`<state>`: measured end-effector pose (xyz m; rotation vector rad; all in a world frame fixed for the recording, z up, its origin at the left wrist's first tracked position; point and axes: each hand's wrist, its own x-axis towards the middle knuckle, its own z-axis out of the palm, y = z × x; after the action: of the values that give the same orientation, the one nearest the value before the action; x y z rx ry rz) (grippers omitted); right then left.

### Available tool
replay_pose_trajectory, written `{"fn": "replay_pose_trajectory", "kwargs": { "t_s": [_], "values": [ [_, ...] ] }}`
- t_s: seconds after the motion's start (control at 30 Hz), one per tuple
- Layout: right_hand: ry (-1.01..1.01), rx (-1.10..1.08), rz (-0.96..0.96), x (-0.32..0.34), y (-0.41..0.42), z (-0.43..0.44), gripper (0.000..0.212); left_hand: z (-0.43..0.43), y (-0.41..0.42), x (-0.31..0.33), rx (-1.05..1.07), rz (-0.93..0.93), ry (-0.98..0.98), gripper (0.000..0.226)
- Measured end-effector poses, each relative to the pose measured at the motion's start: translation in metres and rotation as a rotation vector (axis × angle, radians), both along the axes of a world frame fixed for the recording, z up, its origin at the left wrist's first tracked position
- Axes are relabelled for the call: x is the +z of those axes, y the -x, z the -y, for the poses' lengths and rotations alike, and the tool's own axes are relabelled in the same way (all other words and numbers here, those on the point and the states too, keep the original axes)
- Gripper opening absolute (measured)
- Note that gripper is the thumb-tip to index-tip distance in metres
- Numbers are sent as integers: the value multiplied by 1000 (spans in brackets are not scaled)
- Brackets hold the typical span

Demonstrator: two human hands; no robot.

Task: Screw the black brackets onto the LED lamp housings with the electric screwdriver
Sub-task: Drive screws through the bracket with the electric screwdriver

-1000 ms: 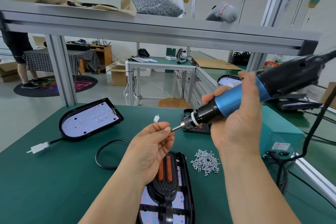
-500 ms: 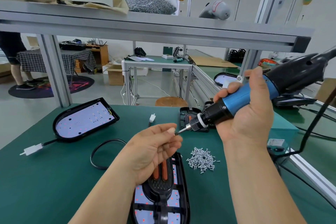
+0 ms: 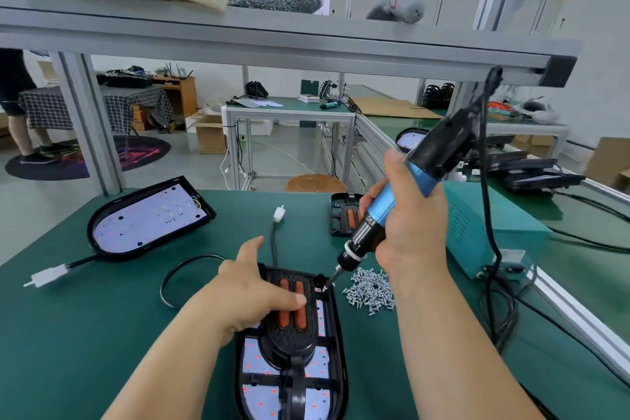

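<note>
Left hand [image 3: 252, 297] spread flat, pressing bracket [image 3: 289, 334] onto housing [image 3: 250, 356] at near edge of table [image 3: 68, 334]. Right hand [image 3: 412, 225] wrapped round tilted screwdriver [image 3: 419, 177], bit tip at housing's far right corner. Screws [image 3: 370, 288] heaped just beside.

Green bench [image 3: 102, 334], blue-and-black screwdriver [image 3: 422, 174], black bracket [image 3: 289, 341], orange bars [image 3: 300, 317], seemingly checked cloth [image 3: 136, 106].

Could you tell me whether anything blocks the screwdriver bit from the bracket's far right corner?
Nothing visible: the electric screwdriver tip sits at that corner of the black bracket; the left hand rests further left.
</note>
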<state>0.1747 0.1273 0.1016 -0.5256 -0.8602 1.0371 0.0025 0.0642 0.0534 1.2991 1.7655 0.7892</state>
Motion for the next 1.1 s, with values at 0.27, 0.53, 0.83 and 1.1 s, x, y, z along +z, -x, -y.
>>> {"fn": "replay_pose_trajectory", "kwargs": {
  "t_s": [0.27, 0.53, 0.83, 1.1],
  "values": [
    [42, -10, 57, -10, 7, -2, 22, 1, -1, -2, 42, 76, -21, 102],
    [31, 8, 70, -13, 10, 0, 18, -1, -2, -5, 37, 101, -58, 97],
    [-102, 61, 191, -11, 19, 7, 37, -4, -6, -5, 20, 25, -114, 91],
    [15, 39, 90, -14, 9, 0, 25, -4, -6, -4, 27, 44, -112, 88]
  ]
}}
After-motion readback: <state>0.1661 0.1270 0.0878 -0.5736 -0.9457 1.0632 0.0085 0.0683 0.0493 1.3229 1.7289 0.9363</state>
